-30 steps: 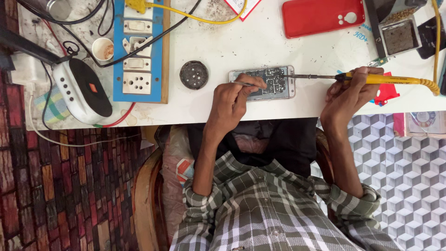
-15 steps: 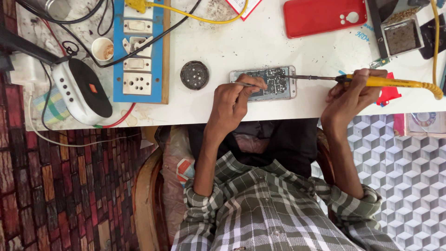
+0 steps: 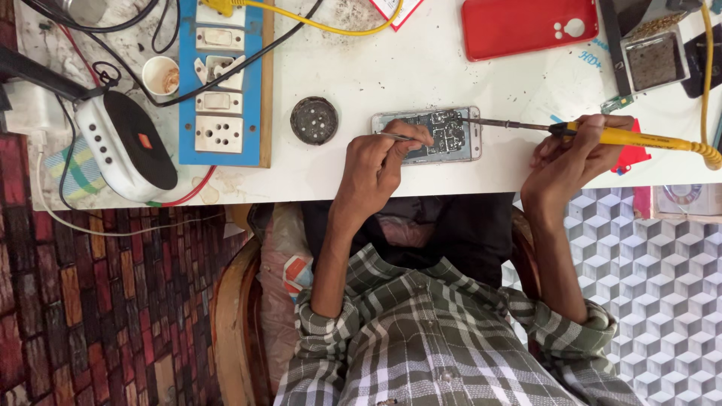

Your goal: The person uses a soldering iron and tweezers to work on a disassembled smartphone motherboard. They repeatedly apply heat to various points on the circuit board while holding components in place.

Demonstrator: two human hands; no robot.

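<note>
While soldering on the opened phone (image 3: 429, 135) – near the front edge of the worktop (image 3: 376, 68)

Left hand (image 3: 376, 169) closed on thin tweezers (image 3: 396, 137), right hand (image 3: 571, 154) gripping the yellow soldering iron (image 3: 624, 137) – best to brace both wrists, touch one joint only.

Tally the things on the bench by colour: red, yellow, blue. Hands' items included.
Red: 2, phone case, small card under the right hand
Yellow: 2, soldering iron, cable
Blue: 1, switchboard
Total: 5
The left hand holds tweezers on the opened phone, neither counted.
</note>
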